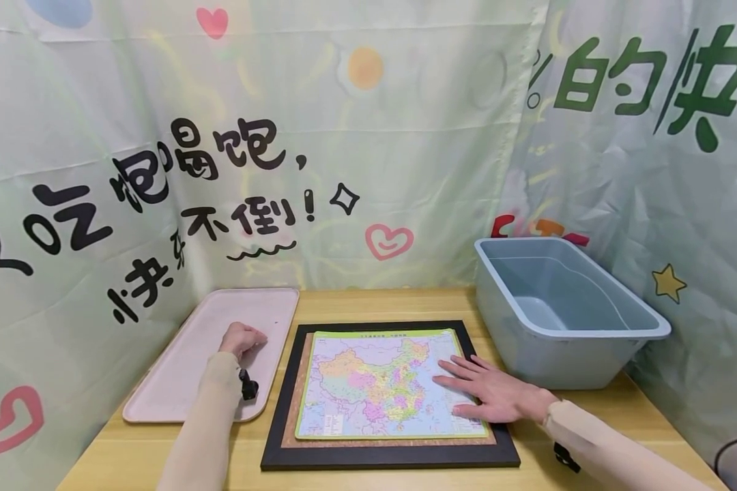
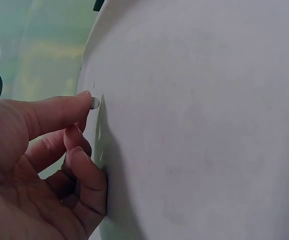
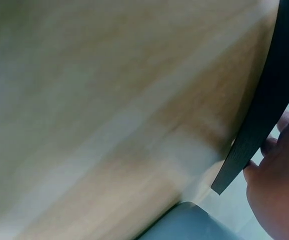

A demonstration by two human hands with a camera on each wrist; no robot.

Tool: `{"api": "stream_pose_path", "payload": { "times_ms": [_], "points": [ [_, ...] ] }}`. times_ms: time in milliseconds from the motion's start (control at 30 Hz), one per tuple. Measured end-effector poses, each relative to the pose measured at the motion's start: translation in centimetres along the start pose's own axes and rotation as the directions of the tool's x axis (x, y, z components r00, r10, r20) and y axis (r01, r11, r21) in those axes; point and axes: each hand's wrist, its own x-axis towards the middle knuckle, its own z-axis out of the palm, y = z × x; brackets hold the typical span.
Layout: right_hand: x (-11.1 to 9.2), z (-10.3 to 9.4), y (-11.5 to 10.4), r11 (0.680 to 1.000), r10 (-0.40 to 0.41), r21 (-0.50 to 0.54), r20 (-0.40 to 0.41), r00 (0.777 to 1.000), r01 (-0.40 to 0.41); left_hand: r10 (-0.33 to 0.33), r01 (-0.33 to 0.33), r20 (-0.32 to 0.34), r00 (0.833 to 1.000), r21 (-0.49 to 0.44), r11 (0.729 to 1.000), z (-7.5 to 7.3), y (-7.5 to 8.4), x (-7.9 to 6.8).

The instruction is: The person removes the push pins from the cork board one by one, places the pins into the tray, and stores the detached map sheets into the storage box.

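My left hand (image 1: 241, 339) is low over the pink tray (image 1: 181, 368). In the left wrist view, its thumb and fingertips pinch a small silvery round piece (image 2: 95, 103) that looks like a thumbtack, right at the tray's surface. A colourful map sheet (image 1: 368, 385) lies on a cork board (image 1: 399, 442) with a black frame (image 1: 381, 459). My right hand (image 1: 494, 392) rests with spread fingers on the map's right side, across the frame's right edge. In the right wrist view, that hand (image 3: 279, 175) shows only partly beyond the black frame.
A deep blue-grey plastic tub (image 1: 565, 358) stands on the wooden table (image 1: 381, 300) behind and right of the board. Printed cloth (image 1: 319, 88) hangs around the table's back and sides. The tray's right rim is close to the board's left edge.
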Motion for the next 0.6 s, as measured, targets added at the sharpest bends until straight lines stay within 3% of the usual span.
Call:
{"api": "stream_pose_path", "payload": {
  "times_ms": [300,600],
  "points": [
    [-0.01,0.07,-0.04,1.0,0.008,0.003,-0.016,1.0,-0.008,0.013,-0.013,-0.005,1.0,0.023,1.0,-0.11,0.07,-0.35],
    [0.19,-0.33,-0.28,1.0,0.022,0.022,-0.016,1.0,-0.021,-0.004,0.004,-0.02,1.0,-0.021,1.0,0.08,-0.04,-0.21]
  ]
}}
